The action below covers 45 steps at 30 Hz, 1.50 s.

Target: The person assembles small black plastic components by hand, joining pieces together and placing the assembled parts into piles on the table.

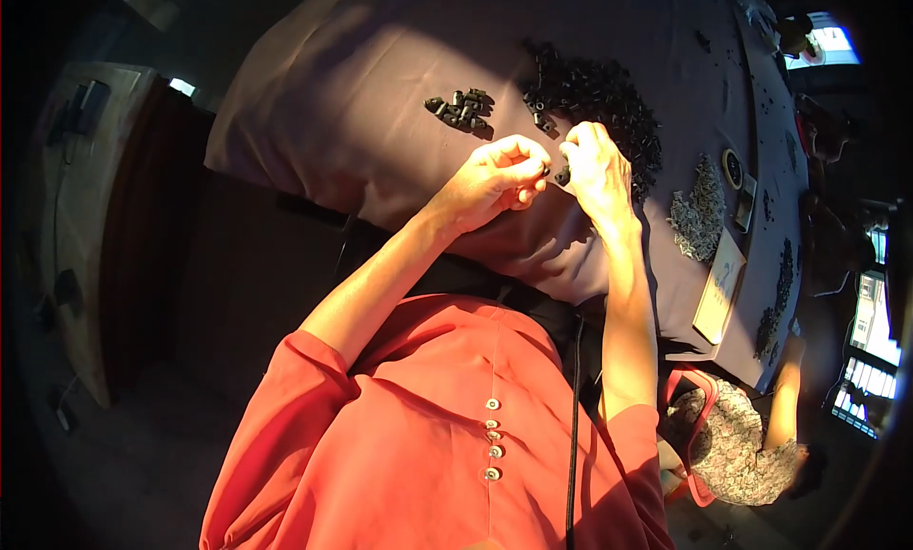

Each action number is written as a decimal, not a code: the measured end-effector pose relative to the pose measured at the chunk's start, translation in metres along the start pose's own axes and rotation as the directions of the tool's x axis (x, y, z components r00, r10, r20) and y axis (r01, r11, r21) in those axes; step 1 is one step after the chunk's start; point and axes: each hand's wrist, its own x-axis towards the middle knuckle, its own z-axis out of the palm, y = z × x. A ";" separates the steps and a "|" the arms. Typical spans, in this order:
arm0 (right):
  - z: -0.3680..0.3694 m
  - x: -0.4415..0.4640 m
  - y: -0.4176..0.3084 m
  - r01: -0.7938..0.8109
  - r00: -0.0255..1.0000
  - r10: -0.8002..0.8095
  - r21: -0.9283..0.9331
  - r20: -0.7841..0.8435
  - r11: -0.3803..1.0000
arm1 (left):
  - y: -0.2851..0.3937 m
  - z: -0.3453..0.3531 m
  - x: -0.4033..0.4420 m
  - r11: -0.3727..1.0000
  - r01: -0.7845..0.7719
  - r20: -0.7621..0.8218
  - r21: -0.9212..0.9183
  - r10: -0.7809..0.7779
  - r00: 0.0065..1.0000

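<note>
My left hand point(504, 174) is closed in a pinch on a small black part point(545, 171), held just above the cloth-covered table. Close beside it, my right hand point(597, 170) is closed too, its fingertips on another small black part point(563, 175). Both pieces are too small and shaded for me to name their kind. Beyond my right hand spreads a large pile of black cylindrical parts point(594, 89). A smaller group of similar black parts point(460, 110) lies farther left, past my left hand.
Right of my right hand are a heap of small pale metallic pieces point(699, 212) and a light board point(720, 286). A round object point(731, 169) lies behind the heap. Another person point(737, 441) sits at the table's right corner. A wooden table point(90, 217) stands at left.
</note>
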 end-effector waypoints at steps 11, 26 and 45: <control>-0.010 -0.038 -0.031 -0.204 0.955 0.286 0.874 0.079 0.442 | -0.004 -0.002 0.001 0.997 -0.036 0.014 0.066 0.035 0.999; -0.007 -0.048 -0.033 -0.303 0.937 0.265 0.904 0.226 0.302 | -0.007 -0.001 0.000 0.957 -0.102 0.057 0.271 0.090 0.994; 0.019 -0.076 -0.032 -0.169 0.936 0.301 0.983 0.184 -0.077 | -0.002 0.004 -0.005 0.929 -0.030 0.161 0.369 -0.032 0.986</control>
